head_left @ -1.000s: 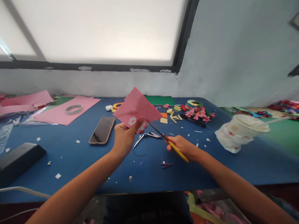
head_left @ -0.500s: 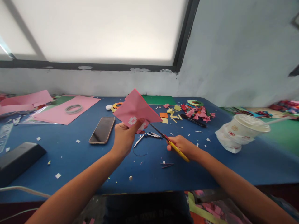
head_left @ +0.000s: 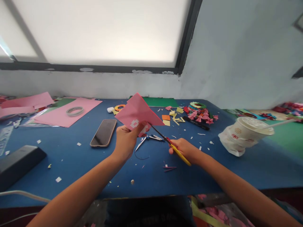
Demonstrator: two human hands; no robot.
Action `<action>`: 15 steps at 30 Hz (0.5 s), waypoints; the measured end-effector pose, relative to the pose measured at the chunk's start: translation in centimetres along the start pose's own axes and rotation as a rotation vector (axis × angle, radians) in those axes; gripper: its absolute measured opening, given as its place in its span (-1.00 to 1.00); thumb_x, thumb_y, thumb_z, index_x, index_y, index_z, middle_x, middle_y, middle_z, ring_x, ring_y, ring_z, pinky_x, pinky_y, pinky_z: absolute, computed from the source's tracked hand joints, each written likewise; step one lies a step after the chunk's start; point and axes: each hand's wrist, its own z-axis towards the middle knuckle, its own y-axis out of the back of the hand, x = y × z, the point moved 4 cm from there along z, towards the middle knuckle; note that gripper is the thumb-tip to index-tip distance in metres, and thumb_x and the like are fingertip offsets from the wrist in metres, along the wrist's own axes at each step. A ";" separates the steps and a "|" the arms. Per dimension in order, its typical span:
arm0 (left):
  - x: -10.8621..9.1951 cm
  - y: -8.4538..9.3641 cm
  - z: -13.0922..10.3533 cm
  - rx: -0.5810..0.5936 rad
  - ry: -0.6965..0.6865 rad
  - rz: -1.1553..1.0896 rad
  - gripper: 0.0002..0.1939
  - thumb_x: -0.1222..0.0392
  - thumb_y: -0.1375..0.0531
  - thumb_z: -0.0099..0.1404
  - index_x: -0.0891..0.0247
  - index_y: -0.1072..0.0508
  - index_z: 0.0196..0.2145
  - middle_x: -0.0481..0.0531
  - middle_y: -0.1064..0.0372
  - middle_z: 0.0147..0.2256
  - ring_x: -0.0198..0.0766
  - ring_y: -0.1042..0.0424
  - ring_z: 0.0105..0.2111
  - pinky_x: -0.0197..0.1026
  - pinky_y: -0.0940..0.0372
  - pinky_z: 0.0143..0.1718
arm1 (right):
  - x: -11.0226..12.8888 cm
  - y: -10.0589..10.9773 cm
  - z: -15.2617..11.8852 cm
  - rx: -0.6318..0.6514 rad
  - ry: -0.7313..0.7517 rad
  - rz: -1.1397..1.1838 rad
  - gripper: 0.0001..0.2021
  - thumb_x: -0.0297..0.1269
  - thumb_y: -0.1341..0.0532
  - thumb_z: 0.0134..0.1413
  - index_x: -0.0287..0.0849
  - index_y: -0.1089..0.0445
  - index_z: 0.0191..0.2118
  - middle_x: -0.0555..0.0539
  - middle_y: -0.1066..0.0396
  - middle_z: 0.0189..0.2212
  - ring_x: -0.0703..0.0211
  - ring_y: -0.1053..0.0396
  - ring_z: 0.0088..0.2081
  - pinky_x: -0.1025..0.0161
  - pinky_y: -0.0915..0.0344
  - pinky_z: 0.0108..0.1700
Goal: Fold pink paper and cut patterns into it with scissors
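Note:
My left hand (head_left: pixel 129 137) pinches a folded piece of pink paper (head_left: pixel 139 110) above the table, thumb in front. White patches show on the paper's lower part, beside the thumb. My right hand (head_left: pixel 183 148) grips yellow-handled scissors (head_left: pixel 180 154), whose dark blades reach up to the paper's lower edge, close to my left thumb. How far the blades are apart is too fine to tell. On the table behind my hands lies a compass (head_left: pixel 142 142), the drawing kind, partly covered from view by the paper and hand.
A phone (head_left: pixel 103 133) lies left of my left hand. Pink sheets (head_left: pixel 56 115) with a tape roll (head_left: pixel 74 111) are farther left. Paper squares (head_left: pixel 166 117), a black marker (head_left: pixel 196 123) and pink paper pieces (head_left: pixel 200 115) lie beyond my right hand. A lidded cup (head_left: pixel 246 132) with straw stands right.
The hands, paper and scissors have barely moved; the whole view has shifted very slightly. The scissors still meet the paper's lower edge.

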 end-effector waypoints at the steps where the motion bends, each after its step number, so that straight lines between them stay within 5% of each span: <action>1: 0.0 0.0 0.0 -0.001 -0.001 0.002 -0.81 0.13 -0.32 -0.04 0.33 -0.52 -0.51 0.01 -0.44 -0.53 -0.33 -0.42 -0.51 -0.33 -0.36 -0.54 | 0.0 0.0 0.0 -0.003 -0.001 -0.004 -0.55 0.11 0.03 0.04 -0.19 -0.23 -0.55 0.00 -0.25 -0.63 0.27 -0.16 -0.56 0.35 -0.04 -0.48; 15: -0.4 -0.1 -0.1 -0.002 0.004 0.014 -0.80 0.13 -0.33 -0.06 0.32 -0.51 -0.50 0.01 -0.46 -0.50 -0.30 -0.45 -0.47 -0.34 -0.38 -0.53 | -0.2 -0.3 0.1 0.002 0.003 0.005 -0.55 0.15 0.05 0.02 -0.17 -0.17 -0.55 0.01 -0.21 -0.63 0.26 -0.14 -0.57 0.34 -0.02 -0.49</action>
